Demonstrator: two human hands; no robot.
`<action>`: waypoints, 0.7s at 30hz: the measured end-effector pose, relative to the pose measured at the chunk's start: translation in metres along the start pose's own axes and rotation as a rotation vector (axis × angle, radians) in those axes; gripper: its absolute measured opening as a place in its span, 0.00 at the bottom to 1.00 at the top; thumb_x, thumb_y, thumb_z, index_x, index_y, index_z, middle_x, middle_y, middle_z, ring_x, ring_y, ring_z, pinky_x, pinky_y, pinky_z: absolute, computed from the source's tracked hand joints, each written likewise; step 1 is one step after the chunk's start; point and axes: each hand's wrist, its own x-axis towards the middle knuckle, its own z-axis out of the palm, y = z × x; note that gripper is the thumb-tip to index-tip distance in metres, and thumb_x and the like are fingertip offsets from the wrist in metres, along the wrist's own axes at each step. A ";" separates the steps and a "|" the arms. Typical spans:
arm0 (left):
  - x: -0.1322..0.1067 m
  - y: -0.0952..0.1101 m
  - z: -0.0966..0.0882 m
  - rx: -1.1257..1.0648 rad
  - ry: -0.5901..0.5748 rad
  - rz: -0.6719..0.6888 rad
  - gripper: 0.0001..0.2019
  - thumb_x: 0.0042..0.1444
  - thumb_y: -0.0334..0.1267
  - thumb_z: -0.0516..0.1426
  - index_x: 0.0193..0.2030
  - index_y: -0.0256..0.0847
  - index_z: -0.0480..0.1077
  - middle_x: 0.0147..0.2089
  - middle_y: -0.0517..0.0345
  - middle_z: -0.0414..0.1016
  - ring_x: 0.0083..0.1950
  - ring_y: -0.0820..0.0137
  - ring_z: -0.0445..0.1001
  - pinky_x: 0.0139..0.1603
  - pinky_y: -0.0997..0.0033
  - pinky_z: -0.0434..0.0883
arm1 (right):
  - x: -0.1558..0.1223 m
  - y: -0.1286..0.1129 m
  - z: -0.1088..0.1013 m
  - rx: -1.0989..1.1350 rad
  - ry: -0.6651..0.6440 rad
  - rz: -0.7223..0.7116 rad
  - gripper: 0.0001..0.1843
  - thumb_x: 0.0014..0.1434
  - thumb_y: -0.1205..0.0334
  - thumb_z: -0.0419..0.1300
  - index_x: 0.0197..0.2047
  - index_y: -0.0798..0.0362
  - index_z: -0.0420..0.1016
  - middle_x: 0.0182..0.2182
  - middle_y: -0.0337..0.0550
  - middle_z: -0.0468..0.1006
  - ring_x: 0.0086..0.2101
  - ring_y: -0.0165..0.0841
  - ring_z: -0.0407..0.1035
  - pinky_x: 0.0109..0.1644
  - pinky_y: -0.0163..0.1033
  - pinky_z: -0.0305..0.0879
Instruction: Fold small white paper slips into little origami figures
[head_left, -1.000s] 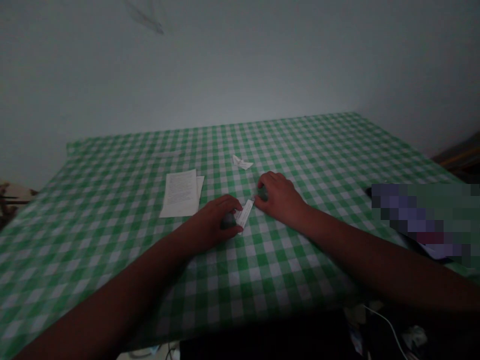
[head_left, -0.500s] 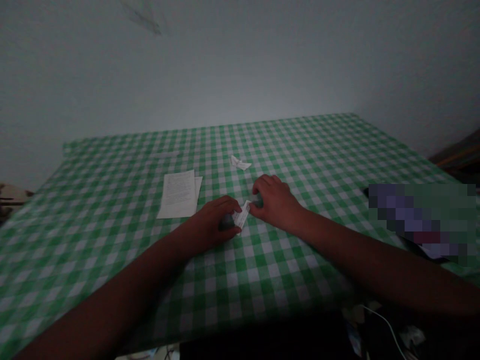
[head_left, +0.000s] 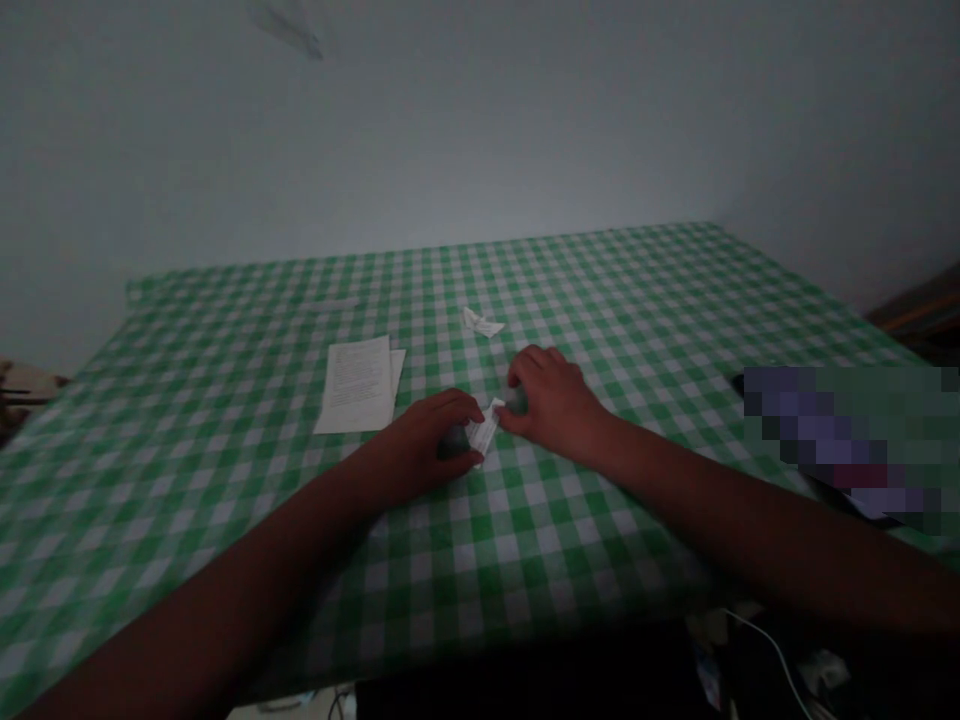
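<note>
A small piece of folded printed paper (head_left: 484, 432) lies on the checked cloth between my two hands. My left hand (head_left: 427, 435) holds its left side, with the index fingertip at the upper edge and the thumb at the lower one. From the right, my right hand (head_left: 553, 400) reaches its upper corner; the thumb tip presses there while the other fingers curl down towards the cloth. Beyond the hands sits another folded paper piece (head_left: 482, 323), touched by neither. Left of them, printed sheets (head_left: 356, 385) lie flat, one partly over another.
A green and white checked tablecloth (head_left: 525, 560) covers the table, which meets a plain wall (head_left: 480, 120) at the back. On the right side lies a dark-edged item (head_left: 840, 440), blurred out by pixels. A pale cable (head_left: 772, 645) hangs below the front edge.
Both hands keep almost the same position on the folded paper. The view has shifted very slightly; nothing has been let go or picked up.
</note>
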 end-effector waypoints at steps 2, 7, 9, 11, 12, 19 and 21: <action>0.000 -0.001 0.000 0.002 0.009 0.002 0.16 0.59 0.39 0.60 0.53 0.45 0.64 0.55 0.52 0.69 0.57 0.62 0.69 0.61 0.52 0.68 | 0.005 0.005 0.000 -0.024 0.026 0.046 0.15 0.54 0.53 0.63 0.39 0.51 0.66 0.43 0.48 0.71 0.45 0.45 0.63 0.41 0.46 0.59; 0.000 -0.001 0.000 0.010 0.011 0.012 0.15 0.60 0.38 0.60 0.52 0.45 0.65 0.54 0.52 0.70 0.57 0.63 0.70 0.60 0.54 0.68 | -0.009 -0.010 -0.002 0.032 0.014 -0.060 0.15 0.53 0.53 0.63 0.40 0.51 0.66 0.42 0.46 0.71 0.45 0.43 0.63 0.42 0.46 0.59; 0.001 0.000 0.000 0.010 0.011 0.021 0.15 0.59 0.38 0.60 0.52 0.45 0.65 0.54 0.53 0.70 0.57 0.63 0.70 0.60 0.54 0.68 | -0.015 -0.016 -0.002 0.051 -0.011 -0.117 0.15 0.53 0.53 0.64 0.39 0.50 0.66 0.43 0.46 0.71 0.45 0.43 0.63 0.44 0.47 0.59; 0.001 0.000 0.000 0.006 0.014 0.021 0.15 0.59 0.37 0.60 0.52 0.44 0.65 0.54 0.53 0.70 0.56 0.64 0.70 0.60 0.55 0.69 | -0.014 -0.015 -0.001 0.062 -0.021 -0.090 0.17 0.51 0.51 0.65 0.38 0.50 0.66 0.42 0.45 0.71 0.45 0.43 0.63 0.43 0.46 0.60; 0.001 0.001 0.000 0.005 0.015 0.019 0.15 0.59 0.37 0.60 0.52 0.44 0.66 0.54 0.53 0.70 0.56 0.64 0.70 0.60 0.55 0.69 | -0.010 -0.011 -0.001 0.057 -0.021 -0.051 0.17 0.51 0.51 0.65 0.38 0.50 0.66 0.42 0.45 0.71 0.44 0.43 0.63 0.42 0.46 0.60; 0.001 0.004 -0.006 -0.017 -0.041 0.045 0.15 0.61 0.35 0.58 0.54 0.43 0.70 0.55 0.51 0.68 0.56 0.65 0.70 0.61 0.58 0.69 | -0.003 -0.005 -0.003 -0.006 0.017 0.020 0.16 0.52 0.53 0.64 0.39 0.52 0.67 0.43 0.48 0.71 0.45 0.45 0.62 0.42 0.47 0.61; 0.001 0.003 -0.007 -0.032 -0.053 0.066 0.16 0.61 0.34 0.58 0.55 0.43 0.70 0.55 0.51 0.68 0.56 0.65 0.70 0.61 0.59 0.69 | -0.012 -0.015 -0.003 0.027 -0.014 -0.053 0.18 0.51 0.51 0.64 0.40 0.52 0.67 0.43 0.47 0.71 0.45 0.44 0.62 0.44 0.48 0.61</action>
